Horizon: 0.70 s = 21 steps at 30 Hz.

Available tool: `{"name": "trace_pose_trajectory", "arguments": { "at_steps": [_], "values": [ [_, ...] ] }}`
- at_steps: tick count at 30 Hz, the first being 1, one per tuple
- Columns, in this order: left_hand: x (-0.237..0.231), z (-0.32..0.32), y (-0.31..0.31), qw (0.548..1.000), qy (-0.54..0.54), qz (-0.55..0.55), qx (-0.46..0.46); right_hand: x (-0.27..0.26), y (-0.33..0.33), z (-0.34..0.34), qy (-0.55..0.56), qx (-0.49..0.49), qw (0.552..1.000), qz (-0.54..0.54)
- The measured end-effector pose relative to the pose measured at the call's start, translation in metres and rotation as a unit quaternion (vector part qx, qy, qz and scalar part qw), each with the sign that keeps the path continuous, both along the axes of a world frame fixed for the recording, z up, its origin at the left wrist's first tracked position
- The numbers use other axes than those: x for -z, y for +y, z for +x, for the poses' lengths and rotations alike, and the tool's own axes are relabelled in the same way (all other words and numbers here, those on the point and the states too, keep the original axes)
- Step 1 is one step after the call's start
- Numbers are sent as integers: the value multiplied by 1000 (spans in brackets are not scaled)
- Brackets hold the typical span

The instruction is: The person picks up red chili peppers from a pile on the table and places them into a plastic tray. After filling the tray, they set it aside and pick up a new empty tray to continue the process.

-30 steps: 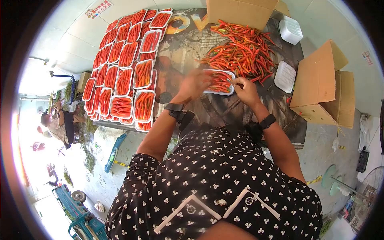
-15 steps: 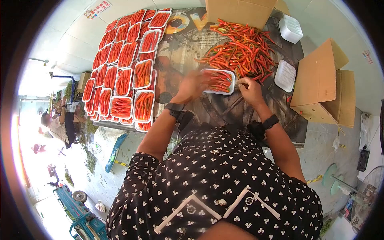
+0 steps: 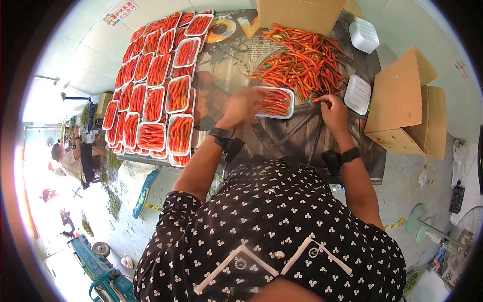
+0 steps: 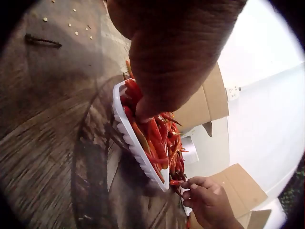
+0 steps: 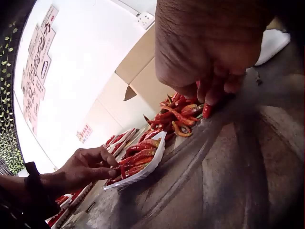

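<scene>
In the head view a white foam tray (image 3: 289, 115) holds a layer of red chili peppers (image 3: 275, 102). My left hand (image 3: 242, 107) is at its left end. The right wrist view shows the left thumb and index finger (image 5: 101, 172) pinching at the pepper ends inside the tray. To the right of the tray, my right hand (image 3: 334, 115) pinches a red chili pepper (image 3: 317, 99) between thumb and fingers. That pepper lies near the front edge of the loose chili pile (image 3: 307, 63). Part of the left fingers is hidden in the left wrist view.
Rows of filled chili trays (image 3: 153, 107) are stacked at the table's left. An unfilled tray (image 3: 357, 94) lies to the right, with a stack of trays (image 3: 364, 36) behind it. An open cardboard box (image 3: 395, 98) stands right; another carton (image 3: 299, 15) is behind the pile.
My right hand has moved right, away from the tray to the pile's front edge, and now pinches a red chili pepper. The left hand stays at the tray's left end.
</scene>
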<state>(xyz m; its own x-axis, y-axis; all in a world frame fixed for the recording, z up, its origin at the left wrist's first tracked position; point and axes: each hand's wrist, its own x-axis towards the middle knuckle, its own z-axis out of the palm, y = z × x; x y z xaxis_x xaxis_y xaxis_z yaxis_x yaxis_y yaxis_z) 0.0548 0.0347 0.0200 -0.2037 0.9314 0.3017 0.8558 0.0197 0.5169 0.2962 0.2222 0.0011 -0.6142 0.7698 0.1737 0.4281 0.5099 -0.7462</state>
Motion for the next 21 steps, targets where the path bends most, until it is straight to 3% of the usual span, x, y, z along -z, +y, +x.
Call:
{"name": "trace_pose_trajectory", "arguments": {
  "at_steps": [5, 17, 21],
  "values": [
    [1, 0, 1, 1000, 4, -28, -3, 12, 19, 15, -11, 72, 993, 90],
    [-11, 2, 2, 1000, 0, -23, -7, 28, 35, 23, -74, 130, 984, 94],
    [-4, -1, 3, 1000, -4, -8, -8, 18, 28, 13, -55, 106, 987, 109]
  ]
}}
